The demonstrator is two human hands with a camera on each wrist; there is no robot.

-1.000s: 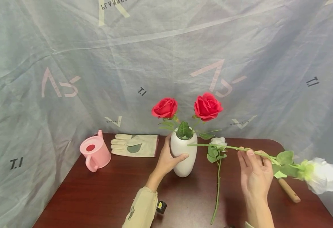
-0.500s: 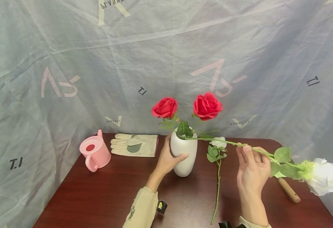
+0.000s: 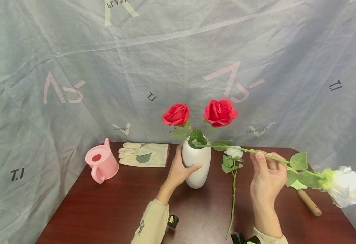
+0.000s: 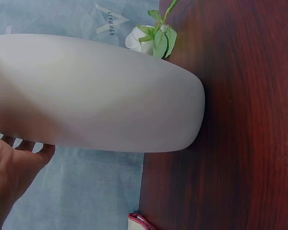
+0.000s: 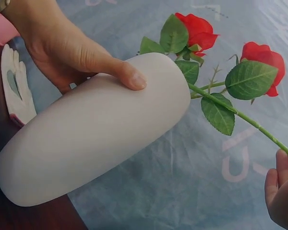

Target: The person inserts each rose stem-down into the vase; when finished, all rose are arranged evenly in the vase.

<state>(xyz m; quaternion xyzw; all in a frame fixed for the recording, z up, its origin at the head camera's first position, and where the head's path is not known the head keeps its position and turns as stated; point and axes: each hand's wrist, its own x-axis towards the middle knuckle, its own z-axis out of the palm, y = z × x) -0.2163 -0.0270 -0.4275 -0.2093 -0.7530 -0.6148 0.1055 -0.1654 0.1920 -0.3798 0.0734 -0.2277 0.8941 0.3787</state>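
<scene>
A white vase [image 3: 198, 169] stands upright on the table, and two red roses [image 3: 176, 115] rise out of it. My left hand [image 3: 179, 171] grips the vase from its left side, with the thumb across the front. Between thumb and fingers, my right hand [image 3: 267, 174] pinches the green stem of a white rose [image 3: 347, 186]. That rose lies nearly level, its bloom out to the right. Its stem tip is at the vase mouth, as the right wrist view also shows by the vase [image 5: 96, 134]. Whether the tip is inside the rim I cannot tell.
Another white rose [image 3: 234, 152] lies on the dark wood table [image 3: 104, 210] right of the vase. A pink watering can [image 3: 103, 164] and a pair of pale gloves [image 3: 144, 156] are at the left. A wooden-handled tool [image 3: 309, 202] lies at the right. Grey cloth [image 3: 135, 67] hangs behind.
My right hand has moved slightly left and up, bringing the stem tip from in front of the vase to its mouth. The right red rose shifted a little left. My left hand stayed put.
</scene>
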